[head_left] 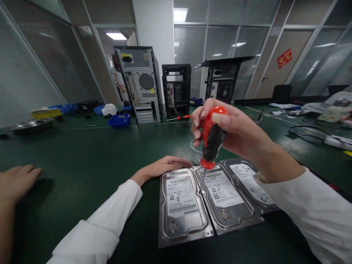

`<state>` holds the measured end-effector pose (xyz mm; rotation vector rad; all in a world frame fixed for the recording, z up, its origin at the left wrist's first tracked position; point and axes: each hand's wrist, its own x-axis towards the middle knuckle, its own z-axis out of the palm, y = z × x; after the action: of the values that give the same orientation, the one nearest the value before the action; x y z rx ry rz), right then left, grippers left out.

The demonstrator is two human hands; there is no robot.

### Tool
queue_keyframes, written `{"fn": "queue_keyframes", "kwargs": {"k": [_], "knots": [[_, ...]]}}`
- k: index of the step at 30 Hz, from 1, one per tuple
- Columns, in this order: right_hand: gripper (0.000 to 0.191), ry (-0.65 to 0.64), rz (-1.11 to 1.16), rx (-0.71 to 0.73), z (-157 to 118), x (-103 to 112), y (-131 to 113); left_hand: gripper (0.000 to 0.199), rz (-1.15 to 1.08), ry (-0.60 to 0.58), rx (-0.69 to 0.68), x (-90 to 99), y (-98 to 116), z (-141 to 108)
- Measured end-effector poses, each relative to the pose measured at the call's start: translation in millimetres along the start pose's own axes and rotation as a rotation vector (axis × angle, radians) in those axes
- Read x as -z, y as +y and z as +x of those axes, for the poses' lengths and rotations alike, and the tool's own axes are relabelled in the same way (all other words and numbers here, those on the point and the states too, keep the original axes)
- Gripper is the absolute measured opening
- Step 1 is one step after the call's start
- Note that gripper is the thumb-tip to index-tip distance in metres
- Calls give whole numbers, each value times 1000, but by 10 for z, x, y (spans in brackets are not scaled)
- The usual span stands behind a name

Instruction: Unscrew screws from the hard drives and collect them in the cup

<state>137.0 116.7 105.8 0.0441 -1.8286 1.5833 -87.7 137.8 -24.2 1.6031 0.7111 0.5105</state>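
My right hand (233,128) is closed round the red and black handle of a screwdriver (213,139). The thin shaft slants down, its tip at the left edge of the middle hard drive (224,194). My left hand (170,164) lies flat with fingers stretched along the top edge of the left hard drive (180,205). A third hard drive (250,179) sits at the right, partly hidden by my right wrist and sleeve. All the drives lie label up, side by side. A small clear cup (196,154) stands behind them, partly covered by the screwdriver.
Another person's hand (20,183) rests at the left. Computer cases (143,84) stand at the back, with another screwdriver (183,117) before them. A blue bin (119,121) and metal bowl (33,125) are back left; cables (310,134) lie right. A person (119,80) stands beyond.
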Motion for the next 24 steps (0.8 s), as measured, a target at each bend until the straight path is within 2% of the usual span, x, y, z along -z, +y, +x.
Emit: {"fn": "queue_keyframes", "kwargs": {"k": [4, 7, 10, 15, 18, 20, 24], "knots": [[21, 11, 8, 35, 13, -11, 25, 37, -7, 4, 5, -30, 48, -14], [17, -1, 51, -20, 9, -26, -13, 38, -9, -11, -16, -27, 35, -8], [26, 6, 113, -75, 1, -27, -62, 38, -5, -22, -27, -8, 4, 1], [19, 20, 22, 43, 17, -31, -30, 35, -17, -21, -31, -2, 5, 0], [16, 82, -8, 93, 37, -44, 4, 35, -10, -22, -21, -15, 31, -7], [15, 100, 9, 59, 40, -43, 1, 35, -7, -22, -16, -21, 42, -9], [19, 21, 20, -42, 24, -4, -23, 36, 0, -22, -16, -12, 25, -1]]}}
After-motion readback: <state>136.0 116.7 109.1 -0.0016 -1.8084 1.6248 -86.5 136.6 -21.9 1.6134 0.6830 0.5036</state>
